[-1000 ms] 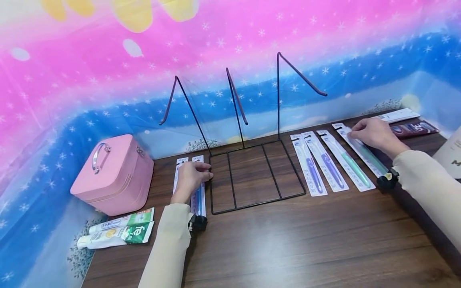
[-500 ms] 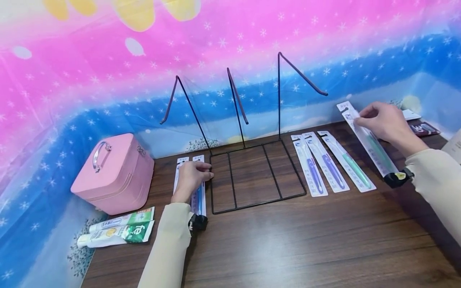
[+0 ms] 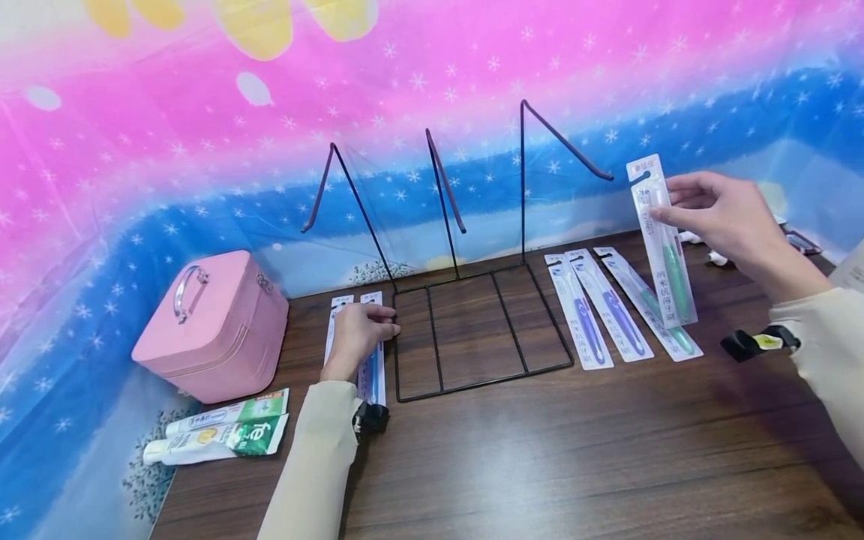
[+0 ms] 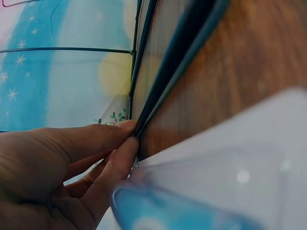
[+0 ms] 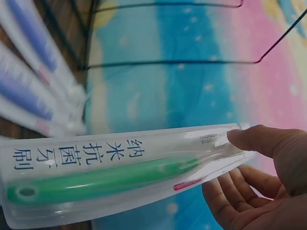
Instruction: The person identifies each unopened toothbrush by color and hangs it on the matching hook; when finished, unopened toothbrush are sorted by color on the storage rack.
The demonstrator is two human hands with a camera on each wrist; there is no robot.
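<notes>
My right hand (image 3: 729, 217) pinches a packaged green toothbrush (image 3: 664, 270) near its top, thumb in front and fingers behind. The pack stands nearly upright, raised over the table's right side; its printed card and green handle (image 5: 105, 179) show in the right wrist view. My left hand (image 3: 356, 337) grips the side wire of a black wire rack (image 3: 435, 337) between thumb and fingertips, as the left wrist view shows. Below that hand lie two packaged toothbrushes, one with a blue handle (image 3: 373, 371), partly covered. The rack's three hooked prongs stand up at the back.
Right of the rack lie two purple toothbrush packs (image 3: 586, 322) and a green one (image 3: 641, 292), partly overlapped by the raised pack. A pink case (image 3: 216, 322) and two toothpaste tubes (image 3: 219, 439) sit at left. A patterned cloth (image 3: 405, 90) hangs behind.
My right hand has lifted the green toothbrush pack off the table, tilted it upright and brought it slightly left over the other green pack. The left hand stays on the rack.
</notes>
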